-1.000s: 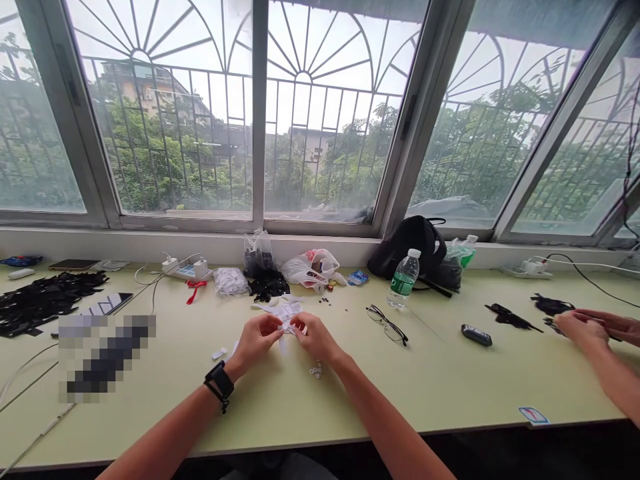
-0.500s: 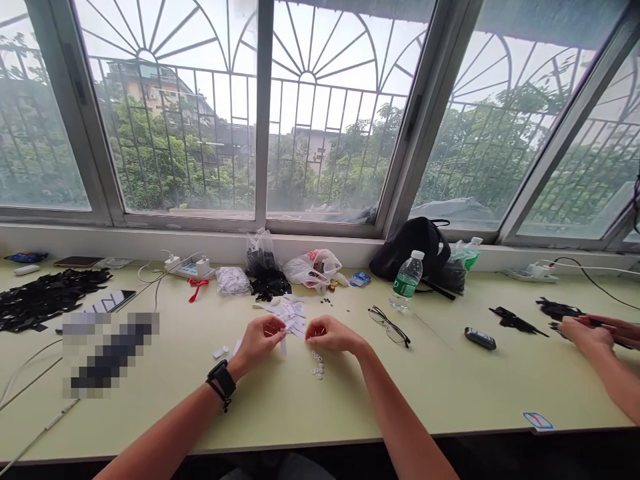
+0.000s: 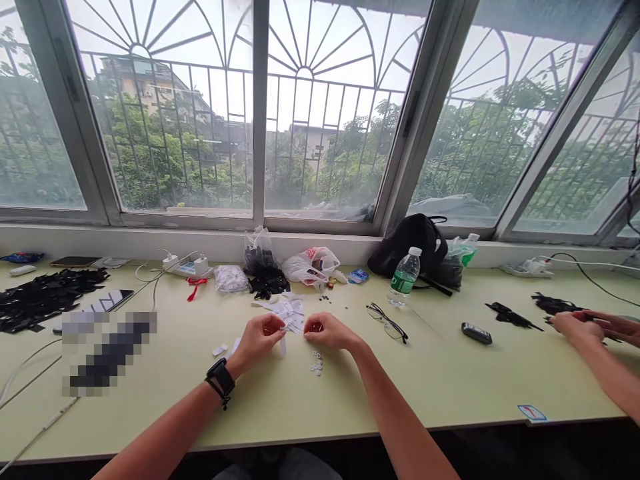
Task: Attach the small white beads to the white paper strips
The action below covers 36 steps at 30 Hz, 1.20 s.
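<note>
My left hand (image 3: 263, 340), with a black watch on its wrist, pinches a narrow white strip (image 3: 283, 347) that hangs down from the fingertips. Just to the right, my right hand (image 3: 330, 331) has its thumb and fingers drawn together; whatever sits between them is too small to name. Below it lie several small white ring-shaped pieces (image 3: 317, 365), possibly buttons. Behind both hands a loose pile of white strips (image 3: 289, 310) is spread on the table. A few more white pieces (image 3: 220, 350) rest beside my left hand.
Along the window side stand a plastic bag of black pieces (image 3: 260, 253), a white plastic bag (image 3: 310, 267), a water bottle (image 3: 404, 279) and a black bag (image 3: 407, 247). Glasses (image 3: 387, 323) and a black case (image 3: 476, 333) lie rightward. Another person's hands (image 3: 583, 330) handle black strips at far right.
The view has shifted slightly. Both hands stay nearly in place, the left still pinching the white strip and the right still closed above the small rings.
</note>
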Tool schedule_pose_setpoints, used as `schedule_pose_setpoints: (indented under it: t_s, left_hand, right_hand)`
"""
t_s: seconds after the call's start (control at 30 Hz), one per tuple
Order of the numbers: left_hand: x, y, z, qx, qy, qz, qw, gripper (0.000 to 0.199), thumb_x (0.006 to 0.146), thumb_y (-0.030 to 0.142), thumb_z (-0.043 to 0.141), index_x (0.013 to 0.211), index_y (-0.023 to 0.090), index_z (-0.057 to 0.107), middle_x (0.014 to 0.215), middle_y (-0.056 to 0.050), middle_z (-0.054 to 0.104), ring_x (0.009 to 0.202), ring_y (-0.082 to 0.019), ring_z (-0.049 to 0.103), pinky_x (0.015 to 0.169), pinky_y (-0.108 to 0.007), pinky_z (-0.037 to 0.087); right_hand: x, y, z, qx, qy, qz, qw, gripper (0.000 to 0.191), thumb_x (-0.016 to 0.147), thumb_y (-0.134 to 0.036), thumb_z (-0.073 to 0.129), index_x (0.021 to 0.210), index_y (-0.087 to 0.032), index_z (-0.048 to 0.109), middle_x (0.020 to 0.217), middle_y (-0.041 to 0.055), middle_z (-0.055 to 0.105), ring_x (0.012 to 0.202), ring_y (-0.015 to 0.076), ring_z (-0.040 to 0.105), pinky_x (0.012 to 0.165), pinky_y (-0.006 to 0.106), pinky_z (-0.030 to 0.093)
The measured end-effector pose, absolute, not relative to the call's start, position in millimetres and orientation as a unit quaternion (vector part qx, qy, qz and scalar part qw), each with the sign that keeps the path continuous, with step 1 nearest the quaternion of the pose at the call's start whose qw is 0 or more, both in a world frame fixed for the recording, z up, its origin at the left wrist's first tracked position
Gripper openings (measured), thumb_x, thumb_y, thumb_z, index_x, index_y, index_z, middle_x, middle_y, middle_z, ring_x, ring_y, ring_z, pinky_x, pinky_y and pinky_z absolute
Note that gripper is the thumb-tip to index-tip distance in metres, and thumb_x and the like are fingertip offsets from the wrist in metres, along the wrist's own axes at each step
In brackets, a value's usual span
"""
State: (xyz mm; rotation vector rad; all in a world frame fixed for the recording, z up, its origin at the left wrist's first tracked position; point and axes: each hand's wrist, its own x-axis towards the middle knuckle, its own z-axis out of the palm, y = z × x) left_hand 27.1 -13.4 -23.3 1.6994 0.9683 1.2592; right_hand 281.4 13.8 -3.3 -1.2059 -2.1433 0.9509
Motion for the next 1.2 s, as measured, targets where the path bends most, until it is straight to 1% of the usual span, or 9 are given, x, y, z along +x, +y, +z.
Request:
schedule_pose_setpoints:
  t_s: [0.23,0.47,0.87,1.1,1.2]
  left_hand:
    - [28.0,-13.3,-24.1,0.668,0.384,0.498,0.398,0.018,0.075,0.03,0.08,0.084,0.016,0.075,0.081,-0.006,0.076,0.073,-0.02,0.069,0.067,-0.028,0.055]
    - [27.7,-14.9,-21.5,0.673,0.387,0.49,0.396,0.017,0.076,0.03,0.079,0.085,0.015,0.075,0.08,-0.006,0.075,0.073,-0.02,0.068,0.066,-0.028,0.054]
    - [27.7,-17.3,-22.5,0.702,0.39,0.461,0.376,0.018,0.081,0.032,0.075,0.087,0.015,0.075,0.081,-0.006,0.075,0.072,-0.019,0.068,0.067,-0.029,0.055]
    - [27.9,-21.3,-20.5,0.718,0.391,0.445,0.366,0.015,0.082,0.03,0.073,0.087,0.016,0.075,0.083,-0.005,0.074,0.071,-0.018,0.067,0.066,-0.028,0.054]
    - [27.9,-22.7,-20.2,0.726,0.388,0.436,0.362,0.014,0.083,0.029,0.072,0.087,0.016,0.075,0.083,-0.005,0.074,0.071,-0.017,0.066,0.065,-0.027,0.053]
  right_hand:
    - [283.6,15.3,-5.9,-0.423,-0.797,0.356,0.241,0.011,0.077,-0.026,0.072,0.082,-0.018,0.077,0.075,0.0021,0.07,0.071,0.0175,0.061,0.063,0.026,0.049]
    - [279.2,14.0,-8.8,-0.436,-0.812,0.312,0.228,0.008,0.08,-0.024,0.069,0.084,-0.019,0.074,0.079,0.0015,0.068,0.071,0.0162,0.06,0.065,0.025,0.048]
    - [274.7,7.7,-5.8,-0.426,-0.822,0.306,0.221,0.005,0.08,-0.019,0.068,0.085,-0.019,0.068,0.085,0.0012,0.067,0.073,0.0148,0.059,0.067,0.024,0.047]
    - [268.8,9.0,-8.2,-0.425,-0.826,0.3,0.219,0.003,0.08,-0.018,0.069,0.083,-0.018,0.068,0.083,0.001,0.067,0.073,0.015,0.059,0.068,0.024,0.048]
    - [266.7,9.0,-10.7,-0.421,-0.829,0.29,0.225,0.004,0.08,-0.017,0.068,0.084,-0.018,0.068,0.085,0.0012,0.067,0.072,0.0146,0.059,0.068,0.024,0.048]
